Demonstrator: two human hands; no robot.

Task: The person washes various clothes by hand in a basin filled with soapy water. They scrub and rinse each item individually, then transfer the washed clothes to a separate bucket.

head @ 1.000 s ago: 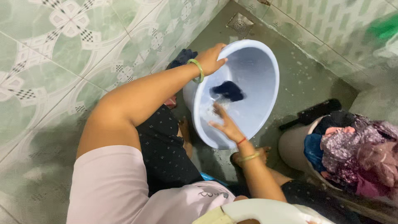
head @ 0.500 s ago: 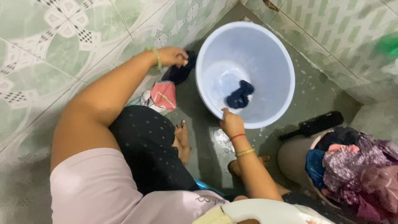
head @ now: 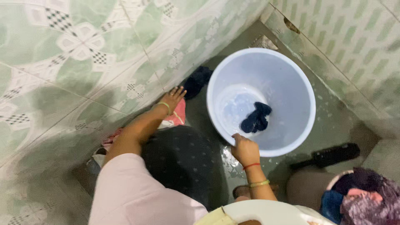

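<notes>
a basin (head: 291, 83) is standing on the floor (head: 333, 121) in the wall corner, with a cloth (head: 255, 118) lying in it. the right hand (head: 246, 150) is gripping its near rim. the left hand (head: 174, 96) is resting left of it, beside a garment (head: 196, 81). a brush (head: 329, 156) is lying to the basin's right, with a bucket of clothes (head: 354, 198) sitting nearer than the brush.

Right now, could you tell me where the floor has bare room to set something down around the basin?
Bare wet floor lies right of the pale blue basin, between it, the tiled wall and the black brush. It is crowded left of the basin: dark cloth, pink cloth and the left hand. The right hand grips the near rim.
</notes>
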